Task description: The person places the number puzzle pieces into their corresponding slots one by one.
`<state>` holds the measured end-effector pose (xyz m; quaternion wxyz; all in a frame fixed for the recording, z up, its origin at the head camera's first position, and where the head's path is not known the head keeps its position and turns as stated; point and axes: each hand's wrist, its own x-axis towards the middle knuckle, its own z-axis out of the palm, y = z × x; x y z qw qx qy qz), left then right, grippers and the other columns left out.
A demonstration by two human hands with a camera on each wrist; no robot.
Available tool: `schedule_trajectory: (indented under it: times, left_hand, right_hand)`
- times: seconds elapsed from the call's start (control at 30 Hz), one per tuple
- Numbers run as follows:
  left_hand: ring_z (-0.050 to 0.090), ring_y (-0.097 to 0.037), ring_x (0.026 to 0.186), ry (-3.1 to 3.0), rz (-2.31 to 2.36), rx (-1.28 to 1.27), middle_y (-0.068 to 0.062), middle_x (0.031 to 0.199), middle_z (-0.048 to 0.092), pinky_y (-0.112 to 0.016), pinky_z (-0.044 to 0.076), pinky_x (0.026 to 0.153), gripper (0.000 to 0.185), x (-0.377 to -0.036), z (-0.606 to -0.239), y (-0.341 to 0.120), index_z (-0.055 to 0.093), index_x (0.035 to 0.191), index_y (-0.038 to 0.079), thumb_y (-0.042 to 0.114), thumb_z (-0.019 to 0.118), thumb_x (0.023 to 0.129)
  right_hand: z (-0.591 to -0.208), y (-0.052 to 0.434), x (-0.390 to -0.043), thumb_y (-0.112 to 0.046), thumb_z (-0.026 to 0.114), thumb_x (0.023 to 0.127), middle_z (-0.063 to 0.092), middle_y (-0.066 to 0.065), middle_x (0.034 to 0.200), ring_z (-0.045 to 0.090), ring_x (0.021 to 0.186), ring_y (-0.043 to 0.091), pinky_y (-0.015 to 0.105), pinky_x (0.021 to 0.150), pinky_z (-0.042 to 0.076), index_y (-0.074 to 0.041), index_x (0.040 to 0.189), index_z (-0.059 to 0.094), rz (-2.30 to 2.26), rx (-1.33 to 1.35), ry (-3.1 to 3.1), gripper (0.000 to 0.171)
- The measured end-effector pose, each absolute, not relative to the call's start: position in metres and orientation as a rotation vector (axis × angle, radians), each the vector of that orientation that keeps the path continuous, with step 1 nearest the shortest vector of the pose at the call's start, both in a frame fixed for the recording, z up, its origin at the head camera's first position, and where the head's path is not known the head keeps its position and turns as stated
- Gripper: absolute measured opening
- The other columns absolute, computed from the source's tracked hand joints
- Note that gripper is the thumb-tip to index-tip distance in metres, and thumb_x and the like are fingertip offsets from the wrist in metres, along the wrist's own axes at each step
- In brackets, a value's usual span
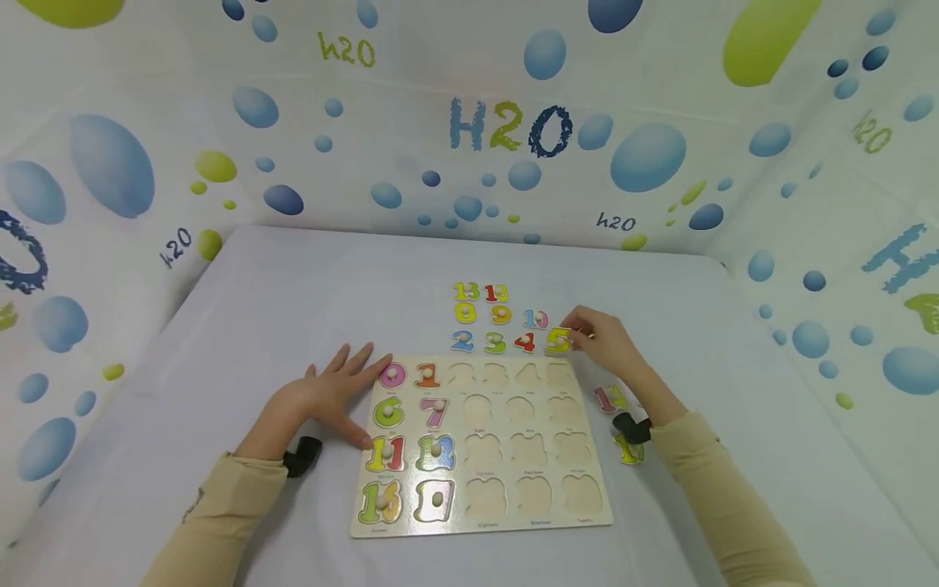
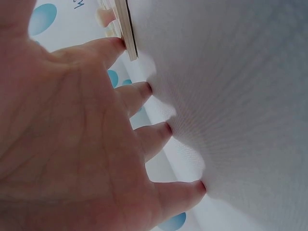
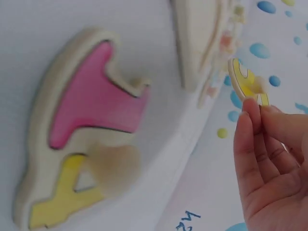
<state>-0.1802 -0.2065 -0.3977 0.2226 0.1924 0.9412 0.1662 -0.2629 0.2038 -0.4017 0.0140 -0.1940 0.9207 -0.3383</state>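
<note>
My right hand [image 1: 597, 333] pinches the yellow number 5 piece [image 1: 557, 340] by its edge between thumb and fingers, past the board's far right corner. In the right wrist view the 5 piece [image 3: 244, 84] is held up at the fingertips, its round knob showing. My left hand [image 1: 323, 399] lies spread at the left side of the wooden number puzzle board [image 1: 433, 531], index finger and thumb at its edge. The left wrist view shows the other fingertips [image 2: 195, 186] pressing into the white cloth. Left-hand columns of the board hold number pieces; the remaining recesses are bare.
Beyond the board stand rows of loose pieces, among them a blue 2 [image 1: 462, 341], a green 3 [image 1: 495, 342] and a red 4 [image 1: 525, 342]. Right of it lie a pink-and-yellow 14 [image 1: 607, 399] and another piece [image 1: 628, 451], partly behind the wrist camera. A patterned curtain [image 1: 411, 147] surrounds the table.
</note>
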Motion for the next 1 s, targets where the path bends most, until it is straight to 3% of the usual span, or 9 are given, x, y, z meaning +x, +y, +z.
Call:
schedule_trajectory:
  times: [0.17,0.5,1.0]
  left_hand:
    - [-0.006,-0.047,0.135,2.596,0.461,0.521,-0.022,0.153,0.004,-0.074,0.003,0.094,0.120,-0.179,-0.396,-0.207,0.021,0.149,0.009,0.051,0.085,0.057]
    - [-0.006,-0.046,0.135,2.590,0.463,0.507,-0.020,0.153,0.003,-0.072,0.003,0.096,0.119,-0.177,-0.393,-0.206,0.020,0.149,0.010,0.049,0.085,0.057]
    - [-0.007,-0.044,0.136,2.591,0.457,0.491,-0.019,0.154,0.003,-0.072,0.002,0.096,0.120,-0.178,-0.395,-0.206,0.019,0.150,0.010,0.048,0.086,0.057]
  right_hand:
    - [-0.396,0.209,-0.255,0.003,0.057,0.090,0.061,0.009,0.084,0.061,0.071,0.023,0.036,0.065,0.054,0.000,0.096,0.060,-1.144,-0.590,2.675,0.008]
    - [-0.406,0.221,-0.250,0.003,0.057,0.091,0.059,0.006,0.076,0.056,0.064,0.022,0.031,0.057,0.049,0.003,0.095,0.058,-1.071,-0.645,2.490,0.004]
    - [-0.414,0.205,-0.251,-0.002,0.063,0.088,0.055,0.006,0.082,0.055,0.063,0.017,0.028,0.057,0.050,-0.003,0.089,0.058,-0.922,-0.512,2.595,0.006]
